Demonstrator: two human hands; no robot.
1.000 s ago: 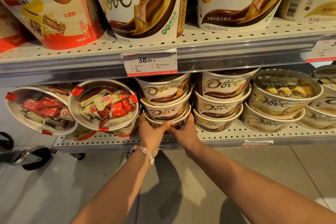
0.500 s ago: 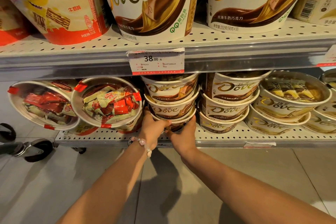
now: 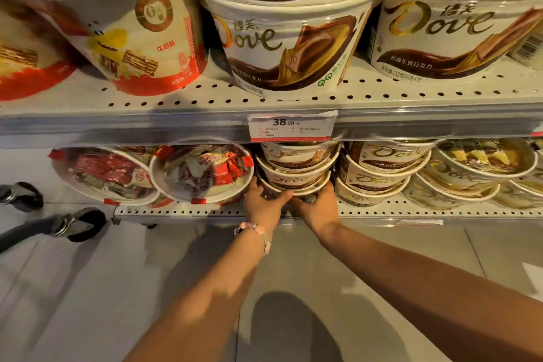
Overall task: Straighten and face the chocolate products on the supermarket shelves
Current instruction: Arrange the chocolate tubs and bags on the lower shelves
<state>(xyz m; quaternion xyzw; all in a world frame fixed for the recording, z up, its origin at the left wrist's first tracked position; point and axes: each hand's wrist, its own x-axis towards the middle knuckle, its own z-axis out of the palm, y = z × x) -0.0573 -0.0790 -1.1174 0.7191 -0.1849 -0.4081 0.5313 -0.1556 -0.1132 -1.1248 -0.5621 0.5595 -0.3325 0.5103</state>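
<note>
A stack of three white-and-brown Dove chocolate tubs (image 3: 296, 169) stands on the bottom shelf (image 3: 205, 211), under the 38.00 price tag (image 3: 292, 126). My left hand (image 3: 263, 203) grips the bottom tub of that stack from the left. My right hand (image 3: 318, 204) grips the same tub from the right. Both thumbs meet at its front, and the fingers reach behind it out of sight. A second Dove stack (image 3: 379, 170) stands just to the right, touching it.
Two tilted clear-lidded tubs of red-wrapped sweets (image 3: 202, 173) lean at the left of the bottom shelf. Large Dove tubs (image 3: 288, 41) and a red-and-white wafer tub (image 3: 147, 47) fill the upper shelf. Cart wheels (image 3: 79, 223) stand on the floor at left.
The camera has dropped and moved closer to the shelves. Both hands stay on the bottom tub of the stack, reaching a little deeper around its sides.
</note>
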